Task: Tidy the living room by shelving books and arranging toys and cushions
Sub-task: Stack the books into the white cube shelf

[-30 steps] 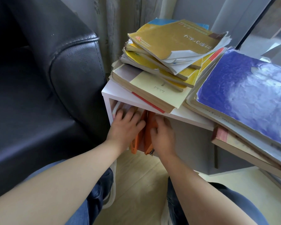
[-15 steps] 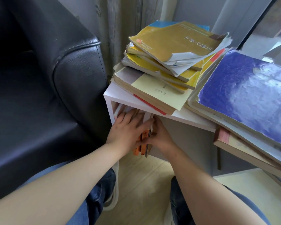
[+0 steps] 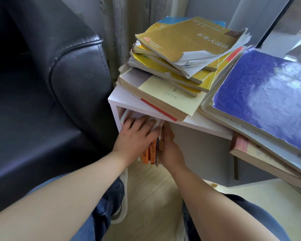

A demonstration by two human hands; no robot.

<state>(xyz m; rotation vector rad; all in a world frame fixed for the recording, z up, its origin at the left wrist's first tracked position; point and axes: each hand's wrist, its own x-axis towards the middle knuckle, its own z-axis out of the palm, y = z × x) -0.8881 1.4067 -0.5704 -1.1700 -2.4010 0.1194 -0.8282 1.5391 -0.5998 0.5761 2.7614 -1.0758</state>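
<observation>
The upright books (image 3: 150, 153) stand in the open compartment at the left end of the white shelf unit (image 3: 127, 100), squeezed between your two hands. Your left hand (image 3: 137, 136) lies flat over their front edges with the fingers straight and slightly spread, the fingertips reaching up to the pale page edges under the top board. Your right hand (image 3: 170, 150) is set against the right face of the outermost book, its fingers reaching into the compartment; whether they curl round the book cannot be told. Below your hands show narrow orange spines, glossy and close together.

On the unit's top board, a slanting stack of paperbacks (image 3: 181, 42) overhangs the front edge. They have soft yellow and mustard covers, and the top one has torn, curling pages. Just to the right, over the right end, lies a large flat book with a mottled blue cover (image 3: 268, 94), on top of thicker volumes with worn edges.

Left of the unit stands a black leather armchair (image 3: 68, 75), grained and piped along its rounded arm. Pale wood flooring (image 3: 149, 197) runs beneath.
</observation>
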